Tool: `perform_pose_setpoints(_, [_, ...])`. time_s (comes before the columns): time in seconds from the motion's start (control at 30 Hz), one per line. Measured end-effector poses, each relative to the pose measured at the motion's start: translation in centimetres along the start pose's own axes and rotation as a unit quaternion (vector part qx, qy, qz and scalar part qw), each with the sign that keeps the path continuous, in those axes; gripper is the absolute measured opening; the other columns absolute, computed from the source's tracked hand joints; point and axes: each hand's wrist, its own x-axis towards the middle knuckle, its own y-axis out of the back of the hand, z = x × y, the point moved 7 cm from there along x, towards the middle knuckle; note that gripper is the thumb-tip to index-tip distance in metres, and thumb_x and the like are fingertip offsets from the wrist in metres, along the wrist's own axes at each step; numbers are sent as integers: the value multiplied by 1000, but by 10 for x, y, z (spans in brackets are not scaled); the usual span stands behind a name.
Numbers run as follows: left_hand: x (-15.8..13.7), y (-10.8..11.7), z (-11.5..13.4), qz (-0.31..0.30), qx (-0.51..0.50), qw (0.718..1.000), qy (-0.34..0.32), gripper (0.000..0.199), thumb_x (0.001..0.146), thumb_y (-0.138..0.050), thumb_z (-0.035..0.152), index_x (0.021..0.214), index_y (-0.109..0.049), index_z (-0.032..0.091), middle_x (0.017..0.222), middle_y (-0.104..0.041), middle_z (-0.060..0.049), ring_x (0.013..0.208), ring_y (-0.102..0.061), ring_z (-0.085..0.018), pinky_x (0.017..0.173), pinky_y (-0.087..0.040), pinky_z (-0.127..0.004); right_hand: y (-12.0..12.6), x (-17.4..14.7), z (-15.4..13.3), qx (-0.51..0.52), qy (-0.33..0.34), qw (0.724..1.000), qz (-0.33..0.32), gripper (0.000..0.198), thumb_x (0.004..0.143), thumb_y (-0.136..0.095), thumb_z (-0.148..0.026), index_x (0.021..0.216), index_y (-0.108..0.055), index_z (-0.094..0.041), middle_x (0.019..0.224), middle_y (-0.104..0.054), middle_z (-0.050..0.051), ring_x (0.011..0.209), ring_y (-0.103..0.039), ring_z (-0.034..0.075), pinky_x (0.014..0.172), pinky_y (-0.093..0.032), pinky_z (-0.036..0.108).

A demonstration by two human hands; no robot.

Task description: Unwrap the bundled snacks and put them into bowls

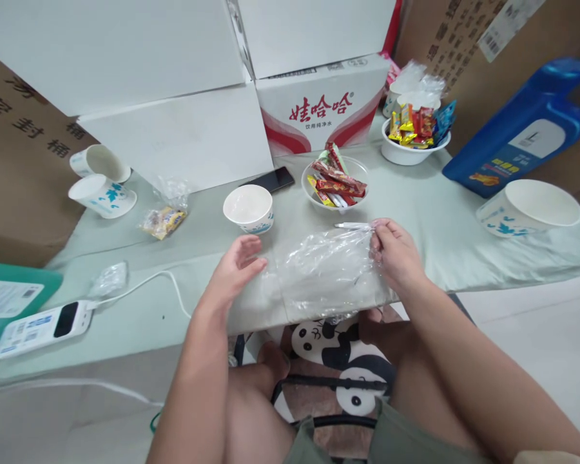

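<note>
My right hand pinches one end of a clear plastic bag, which spreads leftward over the cloth and hangs a little past the table's front edge. To its left, my left hand is raised with fingers curved and apart, holding nothing. Just beyond that hand stands a white paper bowl with a blue leaf print. A clear plastic bowl of wrapped snack bars sits behind the bag. Between that bowl and the bag lies a thin white stick-like item, close to my right fingertips.
A black phone lies behind the paper bowl. Paper cups, a snack packet and a white power bank are on the left. A candy bowl, blue bottle and large paper tub stand right. Boxes line the back.
</note>
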Motion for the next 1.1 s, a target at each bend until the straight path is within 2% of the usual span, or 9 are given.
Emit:
perform_pose_setpoints(0.1, [1,-21,7,-37,58,994,-79,67,55,-93,28,118,-69,25,140,-63,-10,137,-54,-29,109,-46,-35,-19,-4,7,-55,-27,994,-92,36,76,-66,-58,84,-56,-24,56,-45,-8,44,-32,8,43,-25,24])
perform_pose_setpoints(0.2, [0,-52,-7,-141,69,987,-24,53,64,-89,33,113,-73,22,120,-73,-13,110,-70,-27,97,-53,-37,-32,-6,11,-142,-13,976,-164,34,77,-63,-56,80,-60,-22,62,-54,-4,49,-38,10,48,-31,26])
perform_pose_setpoints(0.27, [-3,-63,-14,-169,48,984,8,43,70,-84,40,107,-74,19,109,-76,-14,98,-72,-26,90,-55,-37,-30,-2,9,-181,22,972,-148,32,79,-59,-53,77,-61,-22,66,-58,-2,54,-43,12,54,-35,27])
perform_pose_setpoints(0.43, [-20,-92,-7,-242,44,969,-31,66,54,-92,27,118,-75,24,136,-67,-12,125,-63,-32,104,-51,-41,-8,9,-2,-269,123,955,-27,27,86,-51,-45,83,-65,-22,74,-66,3,69,-57,19,69,-44,31])
perform_pose_setpoints(0.57, [-14,-97,-3,-138,95,984,-65,21,73,-74,16,91,-79,23,94,-76,-6,97,-70,-25,93,-54,-36,-1,10,-12,-341,215,915,9,26,92,-46,-34,93,-69,-23,88,-73,8,86,-65,25,86,-48,38])
perform_pose_setpoints(0.7, [0,-78,-9,-45,-25,999,15,15,80,-73,31,88,-75,18,86,-74,-6,78,-71,-21,67,-54,-27,3,7,-16,-346,256,903,12,27,93,-45,-30,98,-70,-24,102,-75,11,100,-67,27,92,-50,42])
perform_pose_setpoints(0.83, [5,-60,-10,-20,-156,984,85,31,74,-78,41,88,-69,15,91,-75,-8,70,-73,-19,51,-49,-22,10,12,-7,-293,212,932,8,29,92,-50,-35,112,-68,-24,115,-74,11,102,-69,27,98,-52,46])
perform_pose_setpoints(0.97, [7,-52,-7,20,-239,967,83,33,74,-76,43,90,-65,17,90,-77,-7,67,-74,-18,51,-50,-22,2,13,15,-60,72,995,-20,44,87,-58,-51,124,-56,-27,135,-66,11,114,-70,24,97,-57,42])
perform_pose_setpoints(1.1, [6,-63,-7,2,-230,971,68,38,72,-79,47,91,-67,15,95,-78,-9,73,-75,-19,60,-56,-25,-35,-7,29,64,-60,984,-154,51,75,-70,-54,116,-59,-25,122,-72,10,106,-73,22,94,-59,38])
